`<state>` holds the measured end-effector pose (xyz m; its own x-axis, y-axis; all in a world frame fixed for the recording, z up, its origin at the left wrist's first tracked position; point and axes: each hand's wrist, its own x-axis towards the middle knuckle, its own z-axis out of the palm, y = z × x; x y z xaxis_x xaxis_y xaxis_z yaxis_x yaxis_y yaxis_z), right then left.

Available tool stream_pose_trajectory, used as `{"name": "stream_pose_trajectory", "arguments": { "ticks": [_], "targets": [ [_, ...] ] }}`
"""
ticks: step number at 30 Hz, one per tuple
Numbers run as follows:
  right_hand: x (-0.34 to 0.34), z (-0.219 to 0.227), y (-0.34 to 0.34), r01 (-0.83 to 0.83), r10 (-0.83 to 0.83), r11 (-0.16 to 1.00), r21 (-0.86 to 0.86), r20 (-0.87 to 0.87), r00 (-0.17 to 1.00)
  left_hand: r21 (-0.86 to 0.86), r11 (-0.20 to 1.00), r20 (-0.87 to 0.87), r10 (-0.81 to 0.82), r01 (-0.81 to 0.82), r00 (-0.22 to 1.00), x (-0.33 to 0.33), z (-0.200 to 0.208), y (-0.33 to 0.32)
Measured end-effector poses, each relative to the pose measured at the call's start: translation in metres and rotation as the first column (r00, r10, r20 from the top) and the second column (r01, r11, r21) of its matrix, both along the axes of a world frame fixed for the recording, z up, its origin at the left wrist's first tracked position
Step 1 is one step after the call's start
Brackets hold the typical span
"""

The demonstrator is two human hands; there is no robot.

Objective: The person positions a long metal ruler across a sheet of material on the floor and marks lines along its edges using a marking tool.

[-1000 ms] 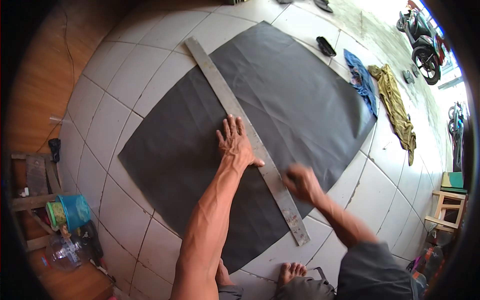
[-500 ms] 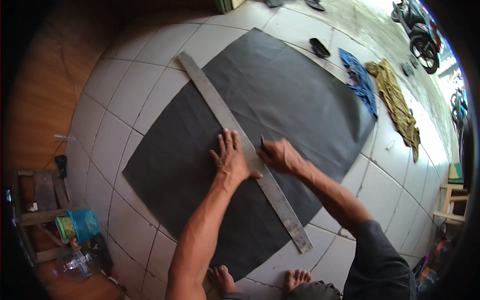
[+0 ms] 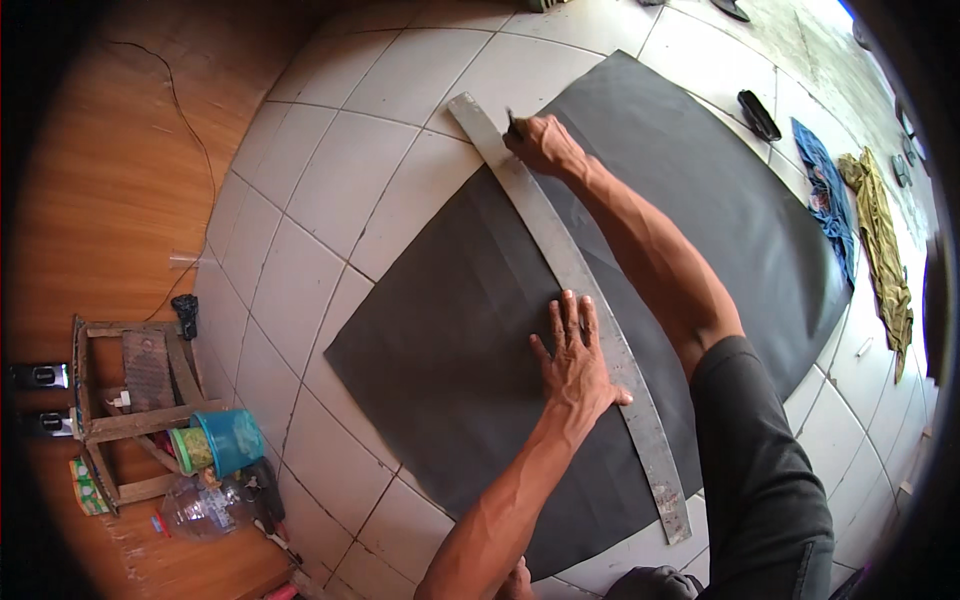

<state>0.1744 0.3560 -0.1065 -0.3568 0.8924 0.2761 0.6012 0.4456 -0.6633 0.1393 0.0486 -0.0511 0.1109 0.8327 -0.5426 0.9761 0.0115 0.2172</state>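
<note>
A large dark grey sheet [image 3: 440,330], smooth like vinyl or leatherette, lies flat on the floor. Across it runs a long metal ruler [image 3: 535,215], slanting from the far left to the near right, both ends reaching past the sheet. My left hand [image 3: 575,370] lies flat with fingers spread, fingertips and thumb pressing on the ruler's left edge. At the sheet's far edge, close to the ruler's far end, my right hand [image 3: 548,148] is closed round a slim dark tool [image 3: 514,126] with a thin upright end; my fist hides most of it.
White floor tiles [image 3: 310,235] surround the sheet. Blue cloth [image 3: 826,195], olive cloth [image 3: 880,255] and a black sandal [image 3: 759,115] lie at the right. On the left are a wooden frame [image 3: 100,430], a teal tub [image 3: 236,440] and a clear plastic bottle [image 3: 205,507].
My right hand has travelled away from me along the ruler, from beside my left hand to its far end. My left hand stays on the ruler. The whole view has shifted.
</note>
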Motion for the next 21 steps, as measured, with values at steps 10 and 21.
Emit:
{"name": "stream_pose_trajectory", "arguments": {
  "ticks": [10,21],
  "targets": [
    [0.16,0.013,-0.392,0.056,-0.062,0.997,-0.057,-0.095,0.994,0.006,1.0,-0.024,0.022,-0.022,0.999,-0.004,-0.005,-0.002],
    [0.215,0.048,-0.648,0.431,-0.404,0.868,-0.244,0.156,0.901,0.115,0.992,-0.179,0.08,-0.059,0.981,0.017,0.001,-0.051]
  ]
}}
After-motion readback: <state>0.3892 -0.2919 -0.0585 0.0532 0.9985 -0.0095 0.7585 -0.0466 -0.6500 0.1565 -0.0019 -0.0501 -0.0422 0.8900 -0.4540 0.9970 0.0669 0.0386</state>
